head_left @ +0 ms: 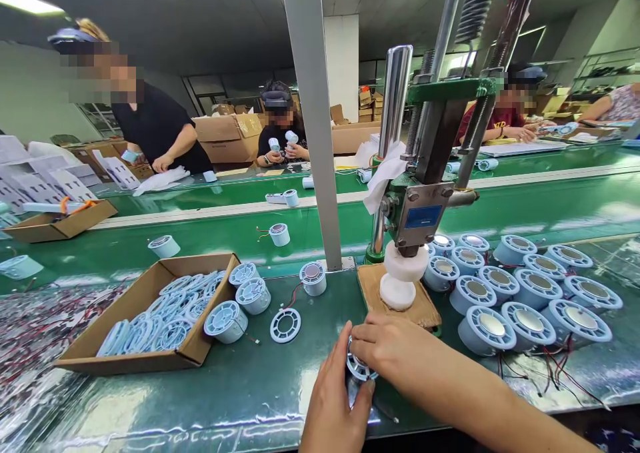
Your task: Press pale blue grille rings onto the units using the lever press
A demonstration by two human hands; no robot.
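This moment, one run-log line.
left hand: around light-blue part | right hand: touching its top | cardboard box: holding blue rings | press: beyond hands

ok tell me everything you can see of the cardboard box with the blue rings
The brown cardboard box is shallow and open-topped, with low walls. It sits flat but angled on the green table, left of both the left hand and right hand, touched by neither. Pale blue rings, plastic by their look, lie loosely heaped inside, hiding most of its floor. Blue cups stand close by its right side; I can't tell whether any touches it.
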